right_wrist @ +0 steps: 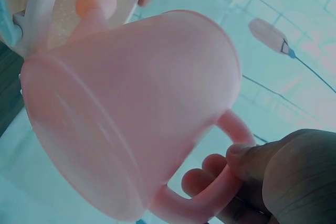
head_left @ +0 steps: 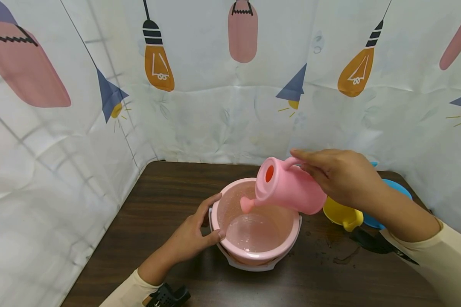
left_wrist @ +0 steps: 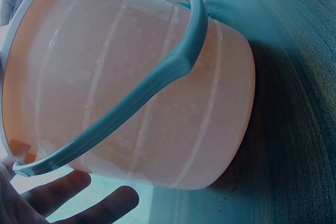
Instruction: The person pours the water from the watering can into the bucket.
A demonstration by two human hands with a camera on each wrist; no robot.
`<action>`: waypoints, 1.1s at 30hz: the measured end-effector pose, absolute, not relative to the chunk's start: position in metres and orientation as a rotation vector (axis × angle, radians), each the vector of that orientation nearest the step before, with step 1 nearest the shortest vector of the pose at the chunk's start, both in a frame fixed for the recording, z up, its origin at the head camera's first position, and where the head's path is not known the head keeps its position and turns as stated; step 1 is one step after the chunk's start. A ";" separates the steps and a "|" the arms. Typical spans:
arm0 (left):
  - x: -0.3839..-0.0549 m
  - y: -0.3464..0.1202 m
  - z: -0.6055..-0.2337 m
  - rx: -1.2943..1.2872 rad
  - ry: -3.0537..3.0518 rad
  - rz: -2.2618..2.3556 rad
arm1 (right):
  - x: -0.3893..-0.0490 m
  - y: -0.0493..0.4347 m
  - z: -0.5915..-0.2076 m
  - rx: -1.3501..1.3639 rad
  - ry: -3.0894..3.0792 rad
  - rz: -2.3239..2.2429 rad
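A pink bucket stands upright on the table with clear water and some bubbles in its bottom. My left hand holds its left rim, thumb on the near side and index finger farther back. Two other fingers stretch out beside the bucket wall in the left wrist view. With my right hand I grip the handle of a pink watering can. The can is tilted, its round spout head pointing down inside the bucket's opening. No stream shows from the spout.
A yellow cup-like container and a blue round container stand to the right, partly hidden behind my right arm. Wet spots mark the dark wooden table. A printed cloth hangs behind the table and along its left.
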State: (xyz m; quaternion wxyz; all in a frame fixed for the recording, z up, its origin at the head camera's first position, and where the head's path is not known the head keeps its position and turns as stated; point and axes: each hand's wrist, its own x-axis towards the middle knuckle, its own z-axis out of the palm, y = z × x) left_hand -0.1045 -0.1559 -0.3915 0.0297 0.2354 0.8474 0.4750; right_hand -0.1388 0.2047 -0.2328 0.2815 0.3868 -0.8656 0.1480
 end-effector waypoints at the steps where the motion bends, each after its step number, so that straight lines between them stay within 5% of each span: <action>1: -0.104 -0.156 -0.391 0.727 2.611 1.467 | -0.139 0.204 -0.233 1.038 -2.319 0.397; 33: -0.104 -0.155 -0.391 0.710 2.596 1.476 | -0.135 0.183 -0.223 1.033 -2.457 0.347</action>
